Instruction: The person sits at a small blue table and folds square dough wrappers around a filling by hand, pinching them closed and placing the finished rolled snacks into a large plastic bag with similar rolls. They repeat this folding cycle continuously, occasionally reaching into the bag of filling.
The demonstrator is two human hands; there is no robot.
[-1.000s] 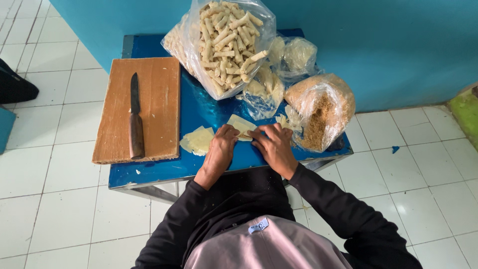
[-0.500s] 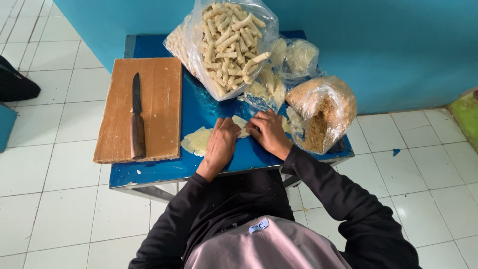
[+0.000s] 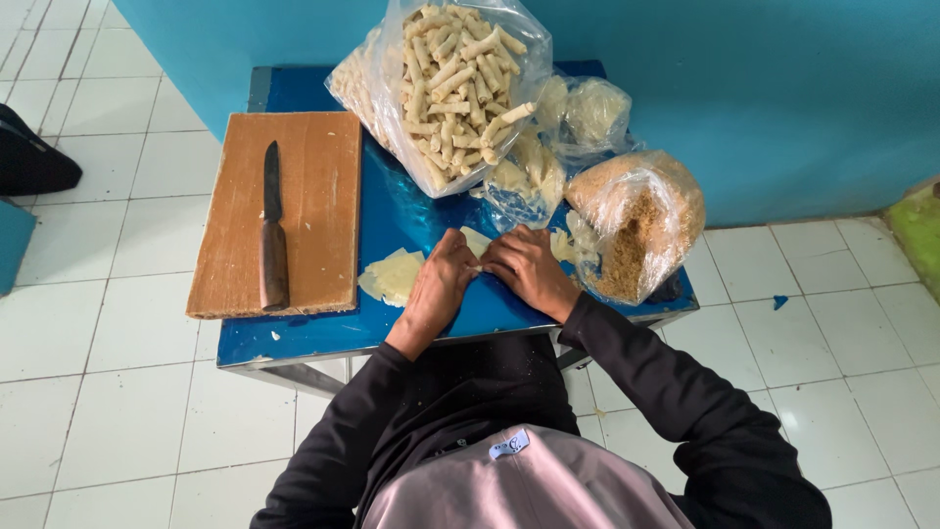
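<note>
Landmark: blue table [image 3: 323,338] against a blue wall, on white floor tiles
Left hand [image 3: 441,284]: near the table's front edge, at its middle; fingers curled down and pressed on a pale wrapper [image 3: 477,241] — narrow, not spread
Right hand [image 3: 524,269]: just beside the left, fingertips meeting it over the same wrapper; fingers bent, close together
Wrapper: flat on the table under both hands, mostly hidden by them
Spare wrappers [image 3: 394,276]: small pale stack on the table, just left of the left hand
Cutting board [image 3: 313,211]: wooden, on the table's left side; a knife [image 3: 272,235] lies along it
Bag of rolls [image 3: 450,83]: clear plastic, at the table's back, beyond the hands
Bag of crumbs [image 3: 634,225]: at the table's right edge — near the right hand
</note>
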